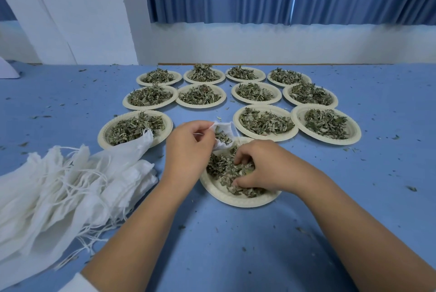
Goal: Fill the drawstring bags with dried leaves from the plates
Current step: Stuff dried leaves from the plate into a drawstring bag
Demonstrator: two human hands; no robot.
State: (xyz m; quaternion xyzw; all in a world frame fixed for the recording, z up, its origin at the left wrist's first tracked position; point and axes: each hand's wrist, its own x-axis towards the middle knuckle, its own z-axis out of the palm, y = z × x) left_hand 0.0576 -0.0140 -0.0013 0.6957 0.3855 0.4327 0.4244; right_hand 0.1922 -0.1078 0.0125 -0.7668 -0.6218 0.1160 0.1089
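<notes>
Currently: filling step in hand, first bag of the lot by the look of it

Near plate (236, 199): landmark, paper, close in front of the person on the blue table (236, 256); leaves (224, 169) heaped in it

Left hand (188, 148): just left of the near plate; thumb and forefinger pinched on the rim of the open bag (223, 137), mouth held wide at the plate's far edge, some leaves already inside

Right hand (262, 166): down in the near plate, fingers curled loosely round a clump of leaves, not fully closed

Next move, as judged: lift the clump across to the bag mouth and drop it in; calls for the mouth kept spread, since crumbs scatter easily

Count
- Plates: twelve in all; the near plate, plus eleven full plates (325, 124) beyond it in three rows
- Bags: one in use; stack of empty bags (70, 188) well left of the near plate, number not countable, one lying onto the nearest plate there
- Loose leaf crumbs: scattered over the table, uncounted
</notes>
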